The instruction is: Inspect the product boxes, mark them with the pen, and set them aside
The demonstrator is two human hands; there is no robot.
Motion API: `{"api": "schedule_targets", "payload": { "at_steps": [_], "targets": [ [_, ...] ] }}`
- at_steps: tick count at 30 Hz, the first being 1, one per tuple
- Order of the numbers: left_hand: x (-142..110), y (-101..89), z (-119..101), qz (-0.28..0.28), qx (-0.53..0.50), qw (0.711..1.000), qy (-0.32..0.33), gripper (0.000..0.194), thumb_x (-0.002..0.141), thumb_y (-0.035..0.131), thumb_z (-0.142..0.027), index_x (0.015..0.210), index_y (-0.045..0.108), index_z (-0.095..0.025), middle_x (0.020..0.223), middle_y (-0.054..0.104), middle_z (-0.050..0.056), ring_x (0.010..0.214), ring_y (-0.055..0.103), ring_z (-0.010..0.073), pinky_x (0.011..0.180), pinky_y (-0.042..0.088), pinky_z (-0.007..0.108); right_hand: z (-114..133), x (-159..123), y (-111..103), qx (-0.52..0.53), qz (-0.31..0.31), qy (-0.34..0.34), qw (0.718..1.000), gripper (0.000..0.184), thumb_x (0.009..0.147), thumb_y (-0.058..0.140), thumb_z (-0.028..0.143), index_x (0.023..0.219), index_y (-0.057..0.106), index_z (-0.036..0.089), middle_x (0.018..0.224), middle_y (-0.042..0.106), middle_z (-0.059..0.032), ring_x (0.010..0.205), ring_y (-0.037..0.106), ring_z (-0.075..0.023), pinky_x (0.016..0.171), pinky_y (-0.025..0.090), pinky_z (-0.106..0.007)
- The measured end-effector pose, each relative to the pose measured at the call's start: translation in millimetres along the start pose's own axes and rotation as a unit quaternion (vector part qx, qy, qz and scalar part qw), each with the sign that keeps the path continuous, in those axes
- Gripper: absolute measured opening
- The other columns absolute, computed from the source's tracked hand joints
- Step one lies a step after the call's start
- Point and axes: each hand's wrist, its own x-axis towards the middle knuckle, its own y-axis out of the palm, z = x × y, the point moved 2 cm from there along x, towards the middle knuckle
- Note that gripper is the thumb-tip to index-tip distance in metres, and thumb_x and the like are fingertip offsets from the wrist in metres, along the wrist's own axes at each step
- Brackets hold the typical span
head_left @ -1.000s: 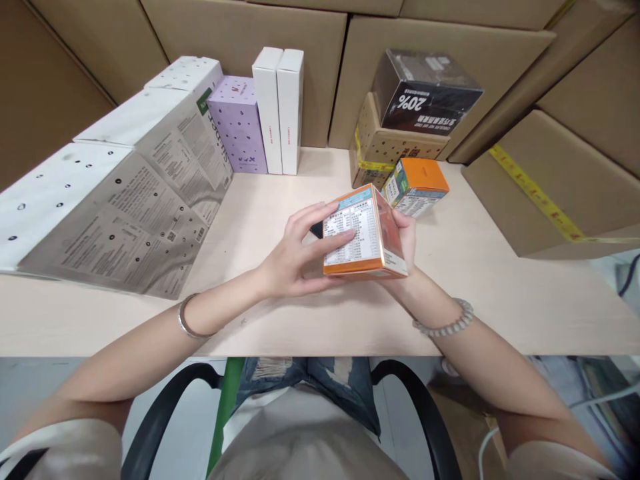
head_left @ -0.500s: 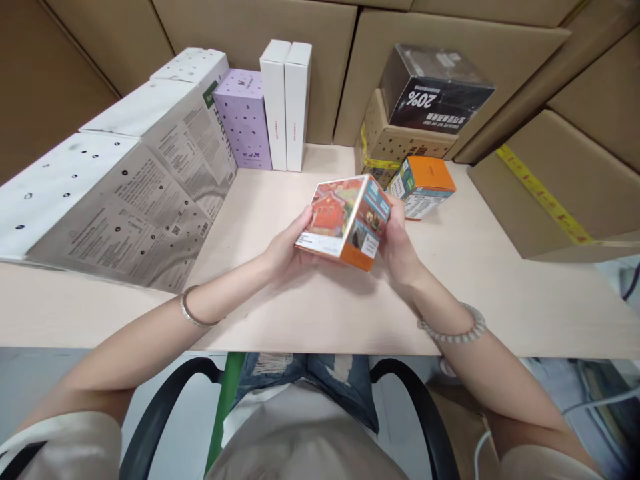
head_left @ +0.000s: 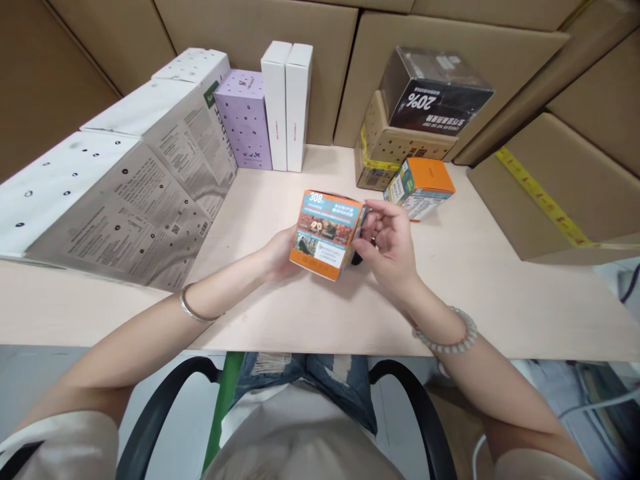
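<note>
A small printed carton (head_left: 326, 233), blue on top and orange along its base, is held tilted above the table in front of me. "308" shows on the face turned towards me. My left hand (head_left: 281, 255) grips its left side, with the fingers hidden behind the carton. At the right edge, my right hand (head_left: 389, 243) pinches the carton between curled fingers and thumb. Just beyond the right hand, a similar orange-topped carton (head_left: 427, 177) stands on the table. A small dark patch shows below the right thumb; I cannot make out what it is.
White spotted boxes (head_left: 135, 107) line the left side, beside a purple box (head_left: 245, 127) and two slim white boxes (head_left: 287, 107). Back right, a black box (head_left: 435, 93) rests on a brown taped box (head_left: 380, 143). A large cardboard box (head_left: 560, 193) stands far right.
The carton has turned, so its blue-and-orange side now faces me instead of the red picture. It has shifted slightly left, and my right hand has changed its hold along the right edge.
</note>
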Motion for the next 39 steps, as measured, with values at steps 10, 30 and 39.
{"api": "schedule_targets", "payload": {
  "at_steps": [10, 30, 39],
  "targets": [
    [2, 0.7, -8, 0.036, -0.117, 0.992, -0.034, 0.055, 0.094, 0.064, -0.067, 0.124, 0.08, -0.024, 0.135, 0.083, 0.009, 0.138, 0.072, 0.0399, 0.115, 0.061, 0.061, 33, -14, 5, -0.115, 0.044, -0.126, 0.984, 0.077, 0.099, 0.068, 0.053, 0.171, 0.039, 0.046, 0.137, 0.054, -0.0101, 0.114, 0.066, -0.0316, 0.092, 0.068, -0.054],
    [-10, -18.8, -16, -0.092, 0.385, 0.879, 0.266, 0.101, 0.087, 0.076, -0.081, 0.17, 0.036, -0.041, 0.162, 0.051, 0.011, 0.161, 0.043, 0.0455, 0.128, 0.042, 0.074, -26, 4, -1, -0.012, 0.107, 0.003, 0.994, 0.11, 0.067, 0.09, 0.07, 0.158, 0.044, 0.03, 0.159, 0.061, -0.0165, 0.155, 0.054, -0.0434, 0.13, 0.042, -0.07],
    [-6, -18.0, -9, -0.088, 0.524, 0.705, 0.47, 0.082, 0.104, 0.072, -0.045, 0.172, 0.028, -0.05, 0.146, 0.042, 0.011, 0.148, 0.051, 0.0322, 0.124, 0.052, 0.059, 5, 20, -30, -0.431, 0.083, 0.026, 0.898, 0.072, 0.089, 0.066, 0.026, 0.159, 0.057, 0.012, 0.149, 0.066, -0.027, 0.143, 0.059, -0.0497, 0.115, 0.05, -0.072]
  ]
}}
